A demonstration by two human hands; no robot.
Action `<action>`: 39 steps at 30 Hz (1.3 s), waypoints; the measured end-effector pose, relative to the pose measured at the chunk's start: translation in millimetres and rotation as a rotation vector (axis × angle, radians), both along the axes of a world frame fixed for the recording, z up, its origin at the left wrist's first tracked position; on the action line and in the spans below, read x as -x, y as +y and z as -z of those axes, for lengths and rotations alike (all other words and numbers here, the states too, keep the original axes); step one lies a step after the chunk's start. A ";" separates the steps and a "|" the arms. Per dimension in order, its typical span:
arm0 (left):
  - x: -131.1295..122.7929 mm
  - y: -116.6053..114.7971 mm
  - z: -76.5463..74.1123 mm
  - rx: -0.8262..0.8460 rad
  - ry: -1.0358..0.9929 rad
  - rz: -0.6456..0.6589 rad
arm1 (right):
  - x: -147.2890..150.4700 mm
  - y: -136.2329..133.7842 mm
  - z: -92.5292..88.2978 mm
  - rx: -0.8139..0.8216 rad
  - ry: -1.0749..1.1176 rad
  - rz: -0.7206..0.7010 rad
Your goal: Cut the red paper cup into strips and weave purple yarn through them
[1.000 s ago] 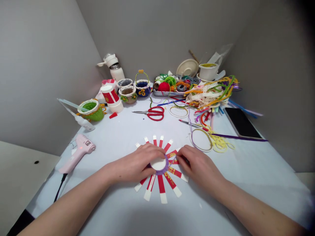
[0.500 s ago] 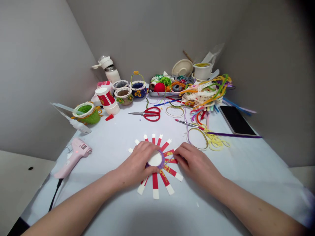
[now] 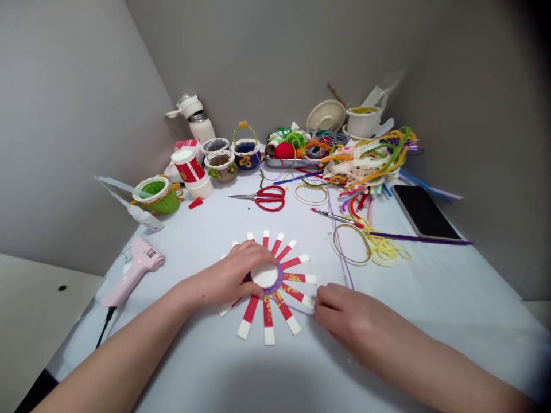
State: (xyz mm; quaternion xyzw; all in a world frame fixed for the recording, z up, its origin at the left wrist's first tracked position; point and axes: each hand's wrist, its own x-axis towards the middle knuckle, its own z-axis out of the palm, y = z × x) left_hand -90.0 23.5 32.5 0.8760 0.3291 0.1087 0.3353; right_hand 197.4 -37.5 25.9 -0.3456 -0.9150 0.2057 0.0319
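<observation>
A paper cup [image 3: 264, 275], cut into red and white strips, lies splayed like a sun on the table. Purple yarn [image 3: 279, 280] is wound round its white base. My left hand [image 3: 232, 268] grips the left side of that base, thumb at the front edge and fingers over the back, covering some strips. To the right of the strips, my right hand [image 3: 344, 315] is closed in a pinch on the yarn, which runs taut from the front of the base to my fingers. The yarn's loose length trails back across the table behind this hand.
Red-handled scissors [image 3: 270, 198], a pen [image 3: 336, 217] and wooden hoops [image 3: 350, 244] lie behind the cup. A pink glue gun [image 3: 136, 269] rests at left, a phone [image 3: 425, 212] at right. Small baskets [image 3: 221, 167] and a yarn tray [image 3: 293, 163] line the back.
My right hand has drawn the yarn towards me and slightly right, away from the base. The splayed cup has turned a little and shifted left under my left hand.
</observation>
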 end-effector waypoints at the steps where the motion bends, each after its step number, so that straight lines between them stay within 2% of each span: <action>1: 0.0 0.2 -0.4 0.007 -0.003 0.008 | 0.5 -1.9 -0.1 -0.001 -0.027 -0.010; 9: 0.8 1.7 0.0 0.056 -0.027 0.066 | 0.8 -5.7 1.0 -0.106 -0.062 0.005; 13: 1.7 1.7 2.4 0.058 -0.040 0.073 | -1.6 5.0 1.4 -0.138 0.027 0.135; 19: -3.3 0.1 -3.0 0.049 -0.040 0.094 | 9.5 32.0 10.5 0.032 0.171 0.334; 22: -6.4 -1.6 -7.0 0.044 -0.042 0.103 | 16.1 37.4 20.0 -0.017 0.220 0.457; 24: -7.1 -3.8 -8.5 0.036 -0.047 0.097 | 18.8 37.6 24.0 -0.050 0.236 0.474; 27: -7.2 -10.0 -9.5 0.021 -0.047 0.070 | 20.3 36.5 25.4 -0.069 0.231 0.466; 33: -17.6 -25.5 -6.7 -0.026 -0.046 -0.089 | 20.6 36.4 25.3 -0.073 0.210 0.477; 39: -24.7 -23.7 4.0 -0.100 -0.031 -0.172 | 21.4 36.3 24.9 -0.063 0.211 0.483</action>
